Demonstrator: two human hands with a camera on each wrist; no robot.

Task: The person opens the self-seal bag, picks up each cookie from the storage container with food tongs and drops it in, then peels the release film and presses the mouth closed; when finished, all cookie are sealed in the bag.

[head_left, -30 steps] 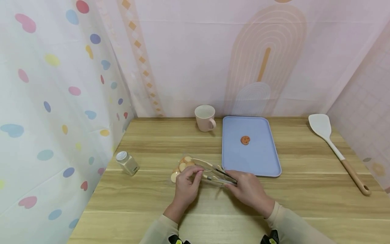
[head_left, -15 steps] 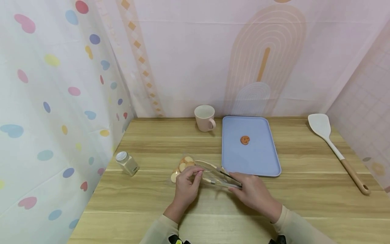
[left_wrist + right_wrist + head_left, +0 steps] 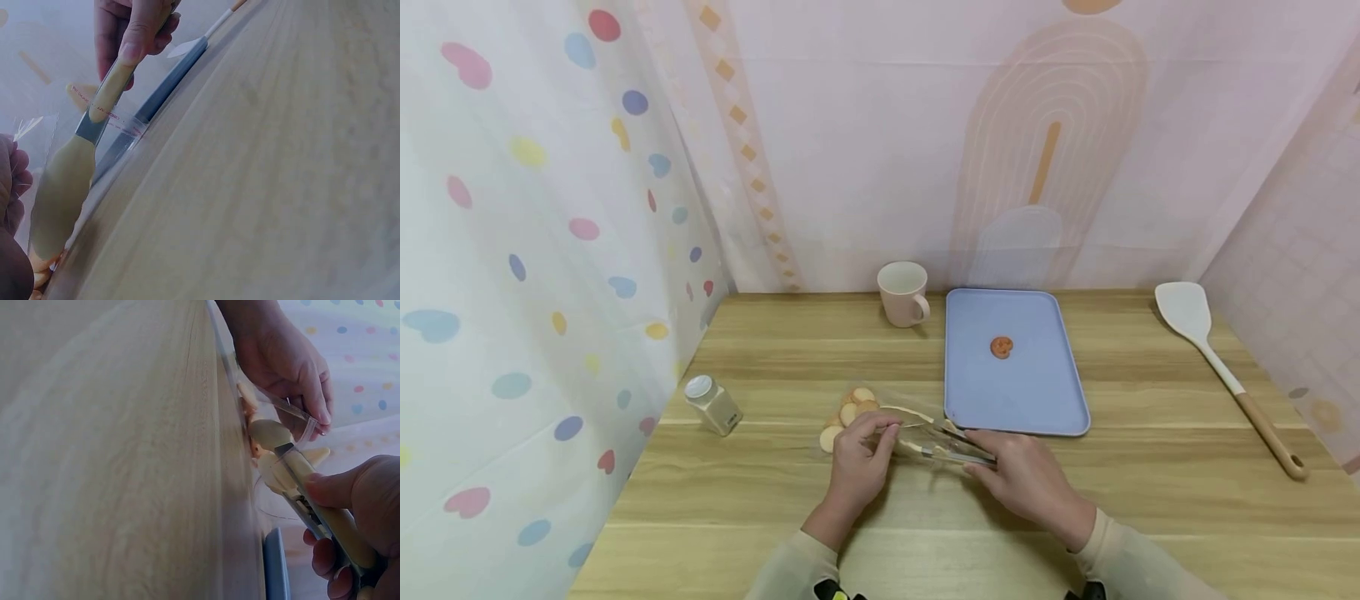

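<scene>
My left hand [image 3: 859,462] pinches the edge of a clear plastic bag [image 3: 309,428] between thumb and fingers, holding its mouth raised. Round pale biscuits [image 3: 848,414] lie inside the bag's far left part. Cream-and-metal food tongs [image 3: 62,194] are in my right hand [image 3: 1026,483], thumb on one arm and fingers curled round the other. The tongs' spread heads reach into the bag, close to the biscuits. Whether a biscuit sits between the heads cannot be made out. One reddish-brown biscuit [image 3: 1002,347] rests on the blue tray [image 3: 1015,408], behind my right hand.
A pink mug [image 3: 902,294] stands at the table's back, left of the tray. To the left is a clear jar with a white lid [image 3: 713,406]. On the far right lies a white turner with a wooden handle [image 3: 1232,379]. Curtains hang behind and at the sides.
My right hand has drawn slightly right and down with the tongs, pulling their heads back from the biscuits. The left hand keeps its pinch on the bag almost unmoved.
</scene>
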